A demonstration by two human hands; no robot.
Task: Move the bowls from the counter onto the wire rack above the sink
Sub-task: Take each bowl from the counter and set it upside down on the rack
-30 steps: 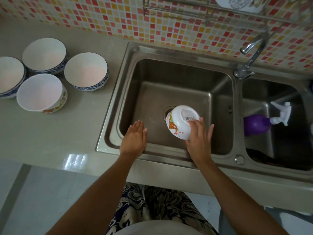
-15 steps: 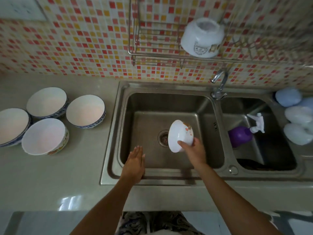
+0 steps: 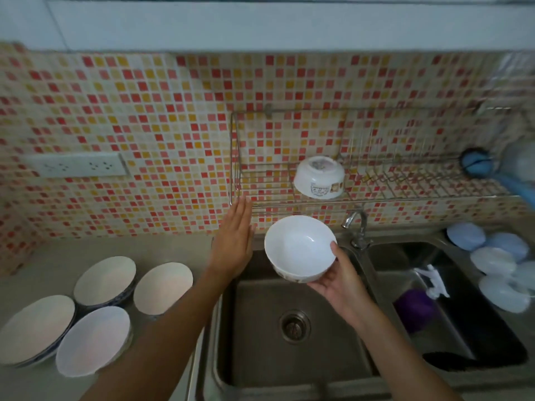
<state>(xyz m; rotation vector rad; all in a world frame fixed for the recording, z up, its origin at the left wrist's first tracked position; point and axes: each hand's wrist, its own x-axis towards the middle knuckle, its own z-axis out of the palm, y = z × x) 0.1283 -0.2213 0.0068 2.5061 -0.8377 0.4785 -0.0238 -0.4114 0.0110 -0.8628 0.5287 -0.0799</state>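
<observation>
My right hand (image 3: pixel 340 280) cups a white bowl (image 3: pixel 299 248) from below, thumb on its rim, mouth up, over the back of the sink's (image 3: pixel 292 371) left basin. My left hand (image 3: pixel 233 241) is flat and empty, fingers together, just left of that bowl and below the wire rack's (image 3: pixel 405 195) left end. One bowl (image 3: pixel 319 177) already sits upturned on the rack above the sink. Four bowls (image 3: pixel 104 280) wait on the counter (image 3: pixel 170 247), left of the sink.

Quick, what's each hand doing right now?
Left hand: open, flat, holding nothing.
Right hand: holding a white bowl.
</observation>
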